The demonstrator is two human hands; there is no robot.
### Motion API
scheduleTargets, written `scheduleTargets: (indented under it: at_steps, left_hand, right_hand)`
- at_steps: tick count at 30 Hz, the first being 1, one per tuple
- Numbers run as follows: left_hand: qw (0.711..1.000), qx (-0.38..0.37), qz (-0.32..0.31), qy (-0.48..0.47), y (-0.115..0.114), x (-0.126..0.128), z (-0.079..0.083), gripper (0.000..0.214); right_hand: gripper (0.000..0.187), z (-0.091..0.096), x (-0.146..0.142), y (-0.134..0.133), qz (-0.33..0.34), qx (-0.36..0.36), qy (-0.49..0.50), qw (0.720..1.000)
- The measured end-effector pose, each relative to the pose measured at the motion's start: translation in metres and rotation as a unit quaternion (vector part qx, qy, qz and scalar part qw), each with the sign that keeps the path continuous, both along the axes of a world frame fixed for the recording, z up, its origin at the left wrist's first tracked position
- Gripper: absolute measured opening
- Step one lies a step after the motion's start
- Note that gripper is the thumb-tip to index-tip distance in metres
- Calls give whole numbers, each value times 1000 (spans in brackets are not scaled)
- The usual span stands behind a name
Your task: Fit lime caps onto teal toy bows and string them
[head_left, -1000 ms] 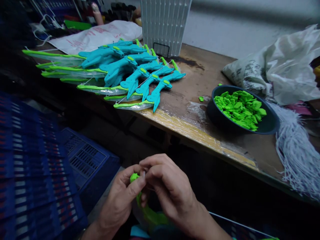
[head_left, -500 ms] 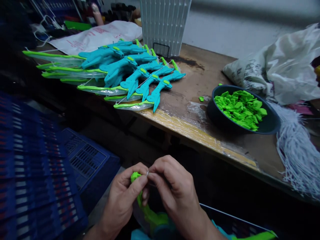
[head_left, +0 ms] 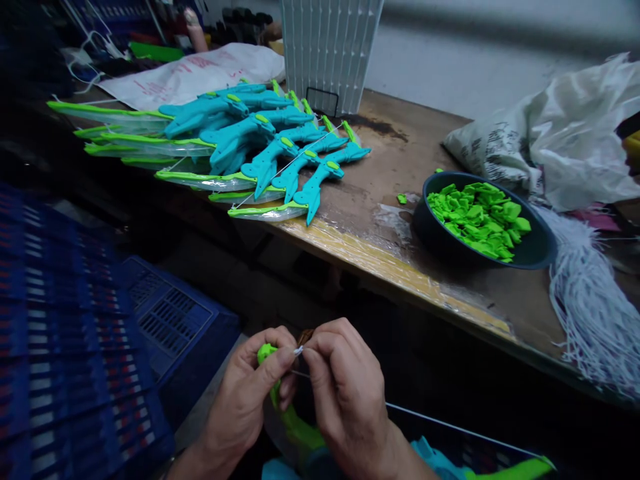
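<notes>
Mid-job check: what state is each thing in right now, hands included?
left hand, closed around the green bow near its tip.
right hand, pinching the white string end at that tip.
green bow, held tip up, below the table edge.
white string, one end pinched, the rest running rightwards.
teal bows, laid overlapping on the table.
bowl, upright, partly filled with green pieces.
string bundle, loose, draped over the table edge.

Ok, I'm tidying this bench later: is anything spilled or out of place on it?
One green piece lies loose on the table, just left of the bowl that holds the rest. A dark stain marks the wood near the white basket. The blue toys lie in a tidy overlapping row.
</notes>
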State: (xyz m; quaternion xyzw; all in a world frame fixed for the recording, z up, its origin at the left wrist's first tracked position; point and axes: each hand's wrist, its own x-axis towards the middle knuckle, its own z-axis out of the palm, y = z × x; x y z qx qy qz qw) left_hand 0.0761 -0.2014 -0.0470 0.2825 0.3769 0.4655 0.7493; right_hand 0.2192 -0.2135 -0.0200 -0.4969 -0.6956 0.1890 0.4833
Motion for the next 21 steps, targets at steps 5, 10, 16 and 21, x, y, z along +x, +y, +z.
scheduleTargets:
  at_steps: [5,10,16,21]
  left_hand:
    - [999,28,-18,-4,1,0,2,28]
    - [999,35,-17,-4,0,-1,1,28]
    - [999,27,-16,-15,0,-3,-4,28]
    - [999,30,-21,-9,-1,-2,-4,24]
  right_hand:
    - [18,4,1,-4,-3,-30,41,999]
    - [18,5,4,-5,1,-26,58,998]
    - [13,6,7,-5,58,-45,47,996]
    - [13,8,8,0,87,-43,27,995]
